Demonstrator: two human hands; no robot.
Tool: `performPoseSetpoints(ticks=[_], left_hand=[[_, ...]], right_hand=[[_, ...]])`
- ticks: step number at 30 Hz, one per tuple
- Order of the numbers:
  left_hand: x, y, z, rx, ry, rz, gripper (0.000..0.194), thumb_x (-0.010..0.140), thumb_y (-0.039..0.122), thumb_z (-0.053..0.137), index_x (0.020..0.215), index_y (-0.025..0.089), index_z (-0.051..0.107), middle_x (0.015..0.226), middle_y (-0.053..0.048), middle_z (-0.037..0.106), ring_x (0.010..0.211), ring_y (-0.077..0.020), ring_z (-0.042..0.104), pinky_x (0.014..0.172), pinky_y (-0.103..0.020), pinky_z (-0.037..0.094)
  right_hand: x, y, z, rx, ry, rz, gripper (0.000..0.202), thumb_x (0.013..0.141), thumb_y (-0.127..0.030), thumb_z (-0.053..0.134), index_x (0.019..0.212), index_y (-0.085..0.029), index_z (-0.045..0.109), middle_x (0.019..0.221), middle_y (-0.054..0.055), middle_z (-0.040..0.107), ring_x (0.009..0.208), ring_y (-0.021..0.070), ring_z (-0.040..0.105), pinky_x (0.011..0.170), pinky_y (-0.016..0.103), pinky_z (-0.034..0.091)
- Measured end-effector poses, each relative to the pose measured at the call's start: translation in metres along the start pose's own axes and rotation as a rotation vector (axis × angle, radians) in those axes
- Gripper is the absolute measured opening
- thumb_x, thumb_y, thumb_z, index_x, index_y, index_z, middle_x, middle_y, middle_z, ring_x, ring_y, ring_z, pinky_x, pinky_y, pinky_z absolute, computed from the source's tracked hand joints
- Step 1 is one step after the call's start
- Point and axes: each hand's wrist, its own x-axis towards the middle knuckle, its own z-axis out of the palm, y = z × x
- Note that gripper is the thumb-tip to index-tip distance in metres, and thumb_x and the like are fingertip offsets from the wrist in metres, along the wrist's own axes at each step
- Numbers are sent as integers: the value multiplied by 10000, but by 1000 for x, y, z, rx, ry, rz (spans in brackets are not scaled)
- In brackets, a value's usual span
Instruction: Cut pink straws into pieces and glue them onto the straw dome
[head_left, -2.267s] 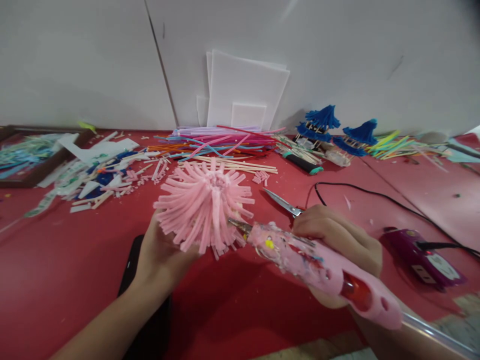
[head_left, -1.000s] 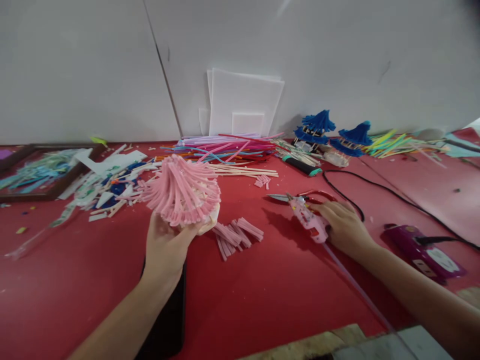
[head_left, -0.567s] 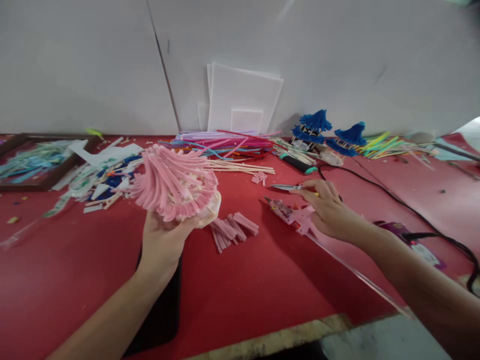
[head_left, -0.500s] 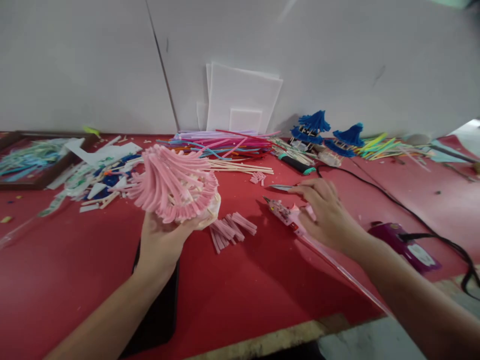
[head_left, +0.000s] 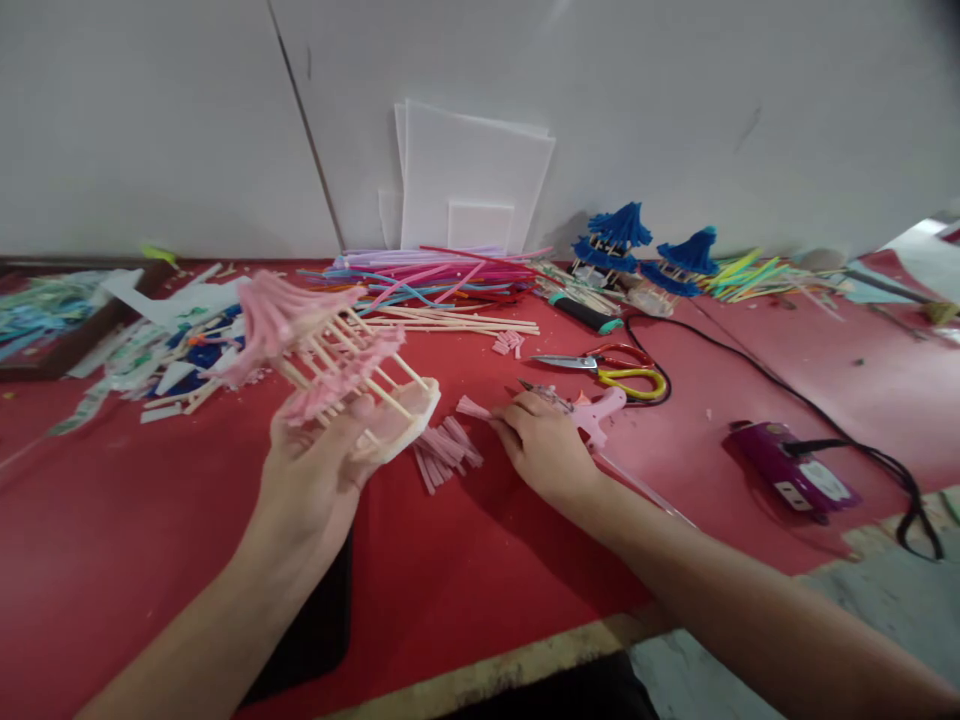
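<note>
My left hand (head_left: 319,470) is wrapped round the base of a small pagoda model (head_left: 341,375), lifted above the table and tilted. It has pink pipe-cleaner roofs, thin wooden posts and a pale flat base. My right hand (head_left: 551,450) is closed, with a short pink pipe-cleaner piece (head_left: 475,408) sticking out from its fingertips to the left. Just below lie several more cut pink pieces (head_left: 444,455) on the table. A pink glue gun (head_left: 602,412) rests behind my right hand, partly hidden by it. Scissors (head_left: 631,380) with red and yellow handles lie beyond it.
Bundles of coloured pipe cleaners (head_left: 442,275) and wooden sticks (head_left: 457,322) run along the wall. Two blue-roofed models (head_left: 615,240) stand at back right. A purple power socket (head_left: 795,470) with a black cable sits right. Scraps (head_left: 199,350) lie left; a dark flat object (head_left: 319,620) is in front.
My right hand has moved left from beside the scissors and glue gun, and now holds a pink piece. My left hand has tilted the pagoda, showing its posts and base.
</note>
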Motion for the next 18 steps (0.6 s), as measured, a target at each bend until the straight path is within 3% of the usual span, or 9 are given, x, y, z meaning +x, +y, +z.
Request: performPoseSetpoints(ticks=[3,5,7,10,12,15,18], left_hand=[[-18,0,-2,-66,-29,-200,442,578,323,883,594,178,466,562,31,591,740,-249,721,619,-365,628],[-28,-4,-3,-100,-20,-262,443,553,268,900,580,173,469,523,48,553,671,-200,710,559,-269,604],[-34,-9,-2,-104,5,-290,414,529,210,907,630,177,506,550,60,556,652,-157,697,506,-178,553],[-35,-15,6,-88,42,-292,457,498,139,906,790,199,560,711,58,636,762,-151,700,600,-190,577],[-31,-21,15,-98,33,-267,485,521,157,903,853,211,555,780,53,651,820,-153,696,689,-234,594],[-23,-29,27,-123,-34,-225,460,553,200,895,823,211,523,707,60,602,765,-149,682,691,-253,586],[-14,-32,34,-111,-58,-185,456,571,225,882,849,220,520,727,46,605,768,-167,681,694,-276,581]], right_hand=[[0,-1,-4,43,68,-41,254,930,-182,468,922,-177,722,918,110,680,783,202,652,725,342,554],[-2,-6,-8,78,116,-73,255,932,-189,462,942,-190,716,916,111,684,793,196,653,737,336,554],[-5,-13,-14,111,164,-102,254,939,-196,450,982,-199,700,899,99,696,810,191,657,755,334,553],[-4,-19,-27,244,262,-85,249,945,-204,441,1006,-194,682,853,71,711,797,175,668,742,322,547],[2,-18,-33,415,296,38,225,938,-246,473,986,-192,686,784,49,708,703,154,660,679,302,537],[14,-13,-34,778,272,313,231,906,-370,540,922,-192,687,734,24,693,584,124,624,568,265,510],[23,-9,-28,1110,311,443,240,868,-428,588,895,-200,660,780,12,685,674,129,653,594,253,535]])
